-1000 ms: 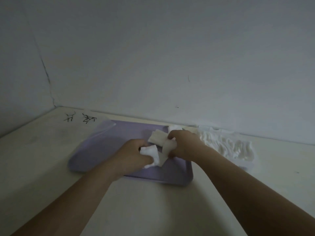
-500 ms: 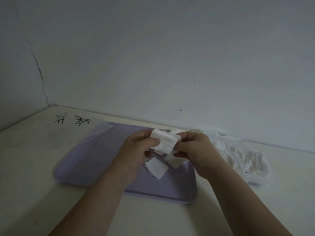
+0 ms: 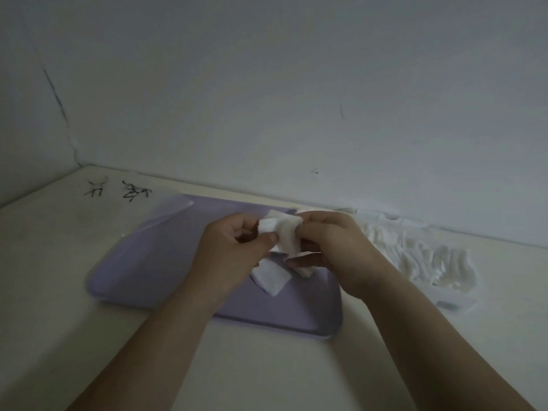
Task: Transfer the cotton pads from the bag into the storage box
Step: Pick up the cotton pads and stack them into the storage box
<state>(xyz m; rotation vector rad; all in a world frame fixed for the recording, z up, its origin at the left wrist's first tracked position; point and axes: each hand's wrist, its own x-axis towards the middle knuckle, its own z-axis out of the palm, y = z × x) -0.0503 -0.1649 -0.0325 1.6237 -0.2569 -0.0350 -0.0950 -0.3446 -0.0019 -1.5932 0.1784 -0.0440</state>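
Both hands hold a small stack of white cotton pads (image 3: 281, 234) above a flat purple bag (image 3: 166, 262) lying on the table. My left hand (image 3: 234, 253) pinches the stack from the left, and my right hand (image 3: 332, 247) grips it from the right. A loose white pad (image 3: 271, 277) lies on the purple bag just below the hands. To the right, a clear storage box (image 3: 450, 301) holds several white cotton pads (image 3: 415, 256) standing in rows.
The cream table (image 3: 267, 366) meets a white wall at the back and on the left. Black scribbles (image 3: 118, 191) mark the table's far left corner. The storage box stands close to the back wall.
The hands have lifted the pad stack off the bag and brought it together between them. One pad now lies loose on the bag below. The view has shifted slightly.
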